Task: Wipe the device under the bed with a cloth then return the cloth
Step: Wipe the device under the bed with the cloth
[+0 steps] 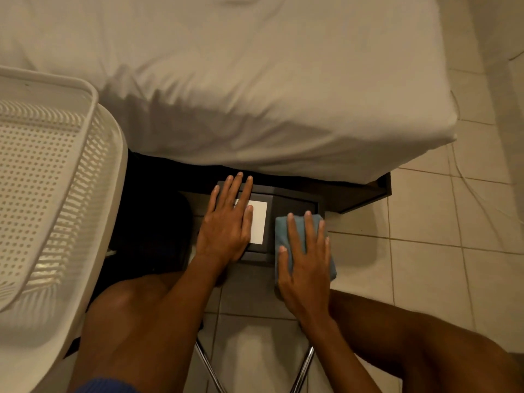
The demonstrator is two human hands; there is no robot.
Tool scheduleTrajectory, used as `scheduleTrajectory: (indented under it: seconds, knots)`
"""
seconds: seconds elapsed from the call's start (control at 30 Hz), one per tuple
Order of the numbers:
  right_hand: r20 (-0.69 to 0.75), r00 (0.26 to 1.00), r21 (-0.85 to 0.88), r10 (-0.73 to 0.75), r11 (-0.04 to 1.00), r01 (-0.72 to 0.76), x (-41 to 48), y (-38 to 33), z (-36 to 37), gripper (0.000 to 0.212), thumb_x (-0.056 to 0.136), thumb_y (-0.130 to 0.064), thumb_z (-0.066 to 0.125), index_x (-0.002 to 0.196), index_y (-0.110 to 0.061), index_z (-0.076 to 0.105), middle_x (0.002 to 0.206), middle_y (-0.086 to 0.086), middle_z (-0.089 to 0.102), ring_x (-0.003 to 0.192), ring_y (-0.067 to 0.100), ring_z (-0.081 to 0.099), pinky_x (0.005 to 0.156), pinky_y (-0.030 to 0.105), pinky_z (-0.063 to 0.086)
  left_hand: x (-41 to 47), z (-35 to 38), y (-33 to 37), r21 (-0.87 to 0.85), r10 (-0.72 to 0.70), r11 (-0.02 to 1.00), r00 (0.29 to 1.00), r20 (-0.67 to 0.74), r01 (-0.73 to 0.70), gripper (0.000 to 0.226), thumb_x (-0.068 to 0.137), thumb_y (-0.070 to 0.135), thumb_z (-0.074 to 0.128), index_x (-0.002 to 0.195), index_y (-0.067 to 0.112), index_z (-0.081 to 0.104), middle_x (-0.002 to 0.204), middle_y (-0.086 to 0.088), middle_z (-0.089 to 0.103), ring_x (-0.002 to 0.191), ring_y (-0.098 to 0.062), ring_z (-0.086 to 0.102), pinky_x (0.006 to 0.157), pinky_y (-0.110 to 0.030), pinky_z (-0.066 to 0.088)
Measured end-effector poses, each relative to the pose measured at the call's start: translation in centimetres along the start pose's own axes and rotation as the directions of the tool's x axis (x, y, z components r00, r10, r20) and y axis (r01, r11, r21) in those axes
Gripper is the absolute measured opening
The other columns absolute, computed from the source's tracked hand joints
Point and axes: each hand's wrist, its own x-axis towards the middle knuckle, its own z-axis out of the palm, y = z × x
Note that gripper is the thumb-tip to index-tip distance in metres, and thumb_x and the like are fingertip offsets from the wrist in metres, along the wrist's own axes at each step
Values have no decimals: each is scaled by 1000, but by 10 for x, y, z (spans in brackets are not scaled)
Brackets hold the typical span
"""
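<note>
Beneath the near edge of the white-sheeted bed, a dark grey box-shaped device with a white rectangular label is seen on the tiled floor. The left hand is laid flat on its left side, fingers spread, nothing grasped. A folded blue cloth is pressed onto the device's right side under the open, flat right hand. A white perforated plastic basket stands at left.

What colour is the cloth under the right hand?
Light blue. The cloth lies flat under the right hand on the dark device, seen in the head view.
</note>
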Motion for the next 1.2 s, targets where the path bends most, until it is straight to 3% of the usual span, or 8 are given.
scheduleTrajectory:
  seconds: [0.2,0.37,0.47,0.73,0.87,0.97,1.1,1.2]
  knots:
    - [-26,997,49,68,997,-67,66,8,-11,59,100,-46,31,155,-37,10,165,-4,1,152,22,-6,121,52,8,1,2,1,19,-13,1000,1000,-11,13,59,105,36,25,158,25,4,167,2,0,153,-11,-8,126,-38,2]
    - [22,998,9,67,998,-67,-1,0,-4,71,96,-56,36,156,-37,4,165,-5,-10,151,22,-12,121,46,1,-4,2,0,21,-31,999,999,-19,31,59,105,35,27,158,25,4,167,1,1,154,-11,-7,126,-39,4]
    - [24,996,-1,85,996,-85,32,6,-4,75,92,-63,38,155,-39,6,165,-3,-7,151,22,-12,121,47,2,-5,3,3,33,-61,998,997,-36,62,59,105,35,26,158,25,4,167,0,1,154,-13,-6,126,-40,4]
    - [7,990,9,139,990,-139,4,-2,0,69,94,-59,31,155,-40,4,165,-6,-9,151,24,-12,119,51,9,-4,3,2,36,-56,998,998,-34,57,59,105,35,26,158,26,3,167,1,0,153,-11,-8,126,-37,-1]
    - [17,990,66,138,988,-139,62,9,-6,67,95,-59,32,154,-42,7,165,-6,-4,151,23,-9,120,52,15,-2,4,2,46,-44,998,999,-30,46,58,105,35,24,158,25,4,167,0,1,154,-12,-7,126,-38,1]
    - [-39,982,49,185,982,-183,39,-8,-1,68,97,-55,34,155,-39,3,165,-4,-6,151,24,-10,121,50,8,-3,2,2,37,-41,998,999,-26,42,58,105,35,24,158,25,4,167,0,1,154,-12,-7,126,-39,2]
    - [-1,996,11,94,995,-94,14,-1,1,66,97,-56,31,155,-40,5,165,-6,-5,152,21,-9,121,48,5,-3,2,2,29,-51,998,999,-16,51,59,105,36,24,158,26,2,167,1,-3,153,-11,-10,126,-38,0]
    - [15,972,156,234,960,-234,72,8,-6,63,98,-55,34,154,-42,9,165,-6,0,152,21,-5,120,53,16,-2,2,3,23,-43,999,999,-27,43,58,105,36,25,158,26,4,167,2,-1,153,-11,-9,125,-36,-2]
